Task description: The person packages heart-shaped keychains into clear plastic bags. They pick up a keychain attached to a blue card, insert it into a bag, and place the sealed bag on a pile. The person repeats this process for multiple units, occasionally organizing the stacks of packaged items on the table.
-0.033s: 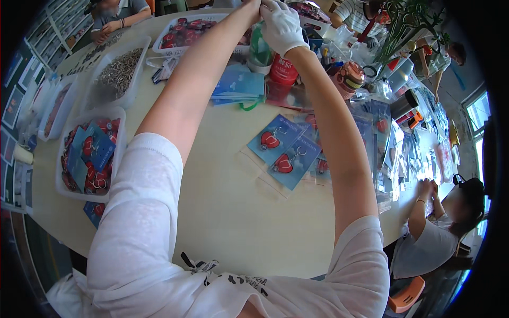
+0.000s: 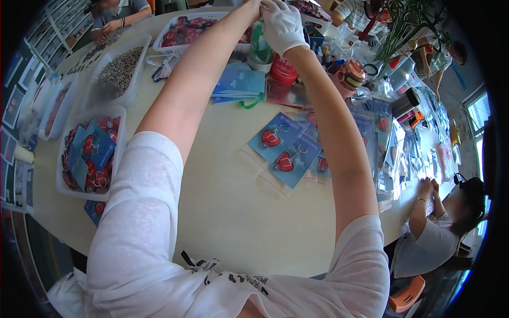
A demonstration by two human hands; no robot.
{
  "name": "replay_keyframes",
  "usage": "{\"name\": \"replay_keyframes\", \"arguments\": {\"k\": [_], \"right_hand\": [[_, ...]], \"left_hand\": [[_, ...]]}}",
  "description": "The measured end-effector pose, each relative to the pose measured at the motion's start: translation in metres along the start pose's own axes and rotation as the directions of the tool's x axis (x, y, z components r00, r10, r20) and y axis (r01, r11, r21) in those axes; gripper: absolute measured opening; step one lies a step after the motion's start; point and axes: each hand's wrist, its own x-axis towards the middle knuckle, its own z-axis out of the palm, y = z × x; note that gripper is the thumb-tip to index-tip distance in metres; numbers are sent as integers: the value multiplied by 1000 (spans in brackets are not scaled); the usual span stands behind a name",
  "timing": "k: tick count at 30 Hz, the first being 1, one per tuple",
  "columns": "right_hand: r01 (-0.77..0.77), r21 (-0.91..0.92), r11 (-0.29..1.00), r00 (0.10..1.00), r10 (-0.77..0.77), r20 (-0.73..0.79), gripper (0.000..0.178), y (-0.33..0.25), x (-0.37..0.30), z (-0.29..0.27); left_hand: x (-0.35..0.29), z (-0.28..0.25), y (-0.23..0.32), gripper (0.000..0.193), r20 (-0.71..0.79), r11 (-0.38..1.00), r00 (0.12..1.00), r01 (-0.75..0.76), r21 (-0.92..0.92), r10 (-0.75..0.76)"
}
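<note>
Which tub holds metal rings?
The translucent tub just beyond the tub topped with blue cards: its rings look metallic; the other tubs' contents look reddish.

Matt cloth, glossy plastic and bright metal over a smooth, pale bench (image 2: 228,228).
The white glove (image 2: 283,27) looks like matt, soft cloth, the sleeve (image 2: 143,183) creased cloth; 2 red heart charms (image 2: 271,139) shine like glossy plastic on smooth, paper-like cards (image 2: 298,174); a translucent plastic tub (image 2: 140,71) carries a rough heap of shiny metal rings (image 2: 117,73).
</note>
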Motion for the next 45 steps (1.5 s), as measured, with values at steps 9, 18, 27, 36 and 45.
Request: {"name": "replay_keyframes", "arguments": {"k": [9,18,27,36,45], "right_hand": [[45,202,978,975,1,-222,28,-15,-23,-16],[113,442,890,779,-356,516,87,-56,-41,-1],[35,488,872,716,-363,596,71,-112,-14,-8],[-202,779,593,812,-344,472,53,-309,-33,-20],[-147,761,632,921,-194,339,40,-390,-36,15]], "left_hand": [[-35,-52,16,39,24,946,951,-302,-121,307],[-314,-123,-73,13,-352,894,857,-236,381,376],[-507,-120,-47,13,-15,820,994,-83,566,111],[-644,-245,8,9,-441,503,625,88,860,644],[-679,-357,39,63,-390,37,636,493,869,665]]}}
